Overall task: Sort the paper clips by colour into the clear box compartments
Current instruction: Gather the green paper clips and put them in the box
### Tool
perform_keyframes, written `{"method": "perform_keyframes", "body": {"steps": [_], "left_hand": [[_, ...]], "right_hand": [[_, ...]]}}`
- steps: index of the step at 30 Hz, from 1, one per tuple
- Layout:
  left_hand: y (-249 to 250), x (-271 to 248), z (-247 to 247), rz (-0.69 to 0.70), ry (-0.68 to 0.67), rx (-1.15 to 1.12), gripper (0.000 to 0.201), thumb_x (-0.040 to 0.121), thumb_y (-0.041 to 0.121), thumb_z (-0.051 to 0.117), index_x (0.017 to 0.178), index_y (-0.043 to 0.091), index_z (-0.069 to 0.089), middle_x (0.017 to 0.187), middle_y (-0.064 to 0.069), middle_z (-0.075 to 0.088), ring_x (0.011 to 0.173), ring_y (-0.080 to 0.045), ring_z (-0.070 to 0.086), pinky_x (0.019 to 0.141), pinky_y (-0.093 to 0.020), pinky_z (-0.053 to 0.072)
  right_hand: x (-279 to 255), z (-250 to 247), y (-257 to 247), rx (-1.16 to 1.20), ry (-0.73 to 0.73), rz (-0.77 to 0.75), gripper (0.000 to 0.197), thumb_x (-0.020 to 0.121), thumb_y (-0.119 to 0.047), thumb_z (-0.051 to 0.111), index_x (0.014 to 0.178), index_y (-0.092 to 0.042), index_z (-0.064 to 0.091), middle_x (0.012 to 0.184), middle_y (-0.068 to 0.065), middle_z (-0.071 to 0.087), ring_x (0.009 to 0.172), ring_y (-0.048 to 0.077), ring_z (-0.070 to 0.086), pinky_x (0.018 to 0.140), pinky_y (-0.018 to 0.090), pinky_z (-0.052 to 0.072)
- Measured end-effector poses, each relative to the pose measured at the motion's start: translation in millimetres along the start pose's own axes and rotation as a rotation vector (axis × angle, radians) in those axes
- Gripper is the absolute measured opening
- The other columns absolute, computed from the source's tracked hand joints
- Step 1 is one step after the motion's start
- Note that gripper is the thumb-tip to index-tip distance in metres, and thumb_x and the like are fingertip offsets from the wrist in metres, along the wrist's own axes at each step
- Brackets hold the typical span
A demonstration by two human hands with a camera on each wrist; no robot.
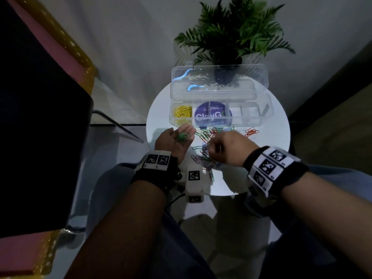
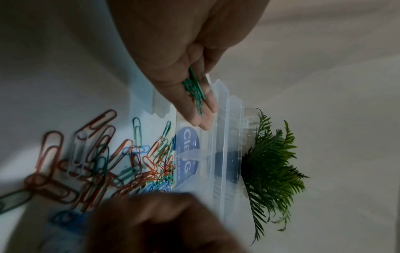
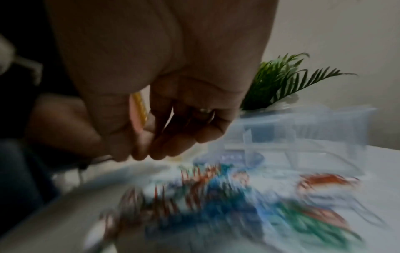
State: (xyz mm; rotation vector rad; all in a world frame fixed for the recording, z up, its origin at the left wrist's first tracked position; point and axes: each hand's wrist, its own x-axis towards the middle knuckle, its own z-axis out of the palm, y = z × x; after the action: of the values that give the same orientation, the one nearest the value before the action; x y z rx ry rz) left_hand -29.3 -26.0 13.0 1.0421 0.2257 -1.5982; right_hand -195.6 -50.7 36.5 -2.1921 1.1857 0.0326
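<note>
My left hand (image 1: 175, 138) lies palm up near the table's left edge, with a small bunch of green paper clips (image 1: 182, 136) resting on its fingers. The left wrist view shows those green clips (image 2: 194, 89) along the nearly straight fingers (image 2: 205, 118), just in front of the clear box. The clear box (image 1: 261, 117) stands open at the back, with yellow clips (image 1: 182, 113) in its leftmost compartment. A mixed pile of clips (image 1: 207, 135) lies in front of it. My right hand (image 1: 210, 151) hovers over the pile with its fingertips (image 3: 140, 152) pressed together. Blur hides whether a clip is between them.
The small round white table (image 1: 271, 150) bears everything. A potted fern (image 1: 235, 33) stands behind the box's raised lid (image 1: 219, 77). A purple round label (image 1: 213, 115) shows through the middle compartments. Some red clips (image 1: 251, 132) lie apart at the right. A dark chair back (image 1: 40, 137) fills the left.
</note>
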Motion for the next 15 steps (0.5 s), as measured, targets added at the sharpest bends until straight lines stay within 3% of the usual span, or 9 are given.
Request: {"method": "perform_keyframes", "body": {"steps": [3, 5, 7, 8, 11, 15], "left_hand": [[1, -2, 0, 0.007, -0.003, -0.013, 0.042, 0.101, 0.021, 0.014, 0.083, 0.003, 0.047, 0.083, -0.012, 0.045, 0.076, -0.022, 0.047, 0.066, -0.024, 0.035], [-2, -5, 2, 0.023, 0.034, 0.015, 0.048, 0.102, 0.022, 0.015, 0.102, -0.004, 0.055, 0.098, -0.018, 0.054, 0.094, -0.027, 0.055, 0.077, -0.027, 0.041], [-4, -8, 3, 0.021, 0.058, 0.065, 0.050, 0.103, 0.023, 0.016, 0.127, -0.007, 0.049, 0.125, -0.021, 0.054, 0.123, -0.028, 0.050, 0.096, -0.031, 0.041], [-5, -10, 3, 0.018, 0.058, 0.078, 0.051, 0.104, 0.024, 0.017, 0.132, -0.007, 0.046, 0.133, -0.021, 0.050, 0.129, -0.028, 0.046, 0.100, -0.032, 0.039], [-4, -11, 3, 0.021, 0.060, 0.076, 0.050, 0.104, 0.024, 0.017, 0.133, -0.007, 0.045, 0.139, -0.021, 0.047, 0.131, -0.028, 0.044, 0.101, -0.033, 0.039], [-1, -11, 2, 0.027, 0.057, 0.086, 0.051, 0.104, 0.024, 0.017, 0.133, -0.006, 0.045, 0.139, -0.021, 0.046, 0.131, -0.028, 0.044, 0.102, -0.033, 0.038]], "right_hand": [[-14, 22, 8, -0.213, -0.226, 0.122, 0.030, 0.077, -0.048, 0.066, 0.082, -0.019, 0.065, 0.083, 0.002, 0.065, 0.078, 0.019, 0.059, 0.073, 0.030, 0.052], [-15, 33, 9, -0.283, -0.245, 0.132, 0.041, 0.073, -0.058, 0.066, 0.083, -0.018, 0.063, 0.087, 0.003, 0.062, 0.081, 0.020, 0.058, 0.073, 0.032, 0.052], [-14, 40, 10, -0.287, -0.223, 0.121, 0.043, 0.073, -0.054, 0.068, 0.089, -0.015, 0.063, 0.093, 0.005, 0.060, 0.087, 0.023, 0.059, 0.074, 0.032, 0.050], [-13, 42, 11, -0.259, -0.212, 0.114, 0.040, 0.074, -0.049, 0.069, 0.093, -0.014, 0.064, 0.095, 0.006, 0.061, 0.090, 0.024, 0.059, 0.076, 0.033, 0.050], [-7, 42, 12, -0.165, -0.193, 0.088, 0.026, 0.080, -0.029, 0.067, 0.096, -0.010, 0.066, 0.098, 0.012, 0.066, 0.094, 0.028, 0.061, 0.079, 0.031, 0.047], [-2, 41, 14, -0.131, -0.242, 0.102, 0.023, 0.082, -0.024, 0.065, 0.099, -0.009, 0.066, 0.099, 0.012, 0.066, 0.095, 0.027, 0.061, 0.083, 0.029, 0.047]]}}
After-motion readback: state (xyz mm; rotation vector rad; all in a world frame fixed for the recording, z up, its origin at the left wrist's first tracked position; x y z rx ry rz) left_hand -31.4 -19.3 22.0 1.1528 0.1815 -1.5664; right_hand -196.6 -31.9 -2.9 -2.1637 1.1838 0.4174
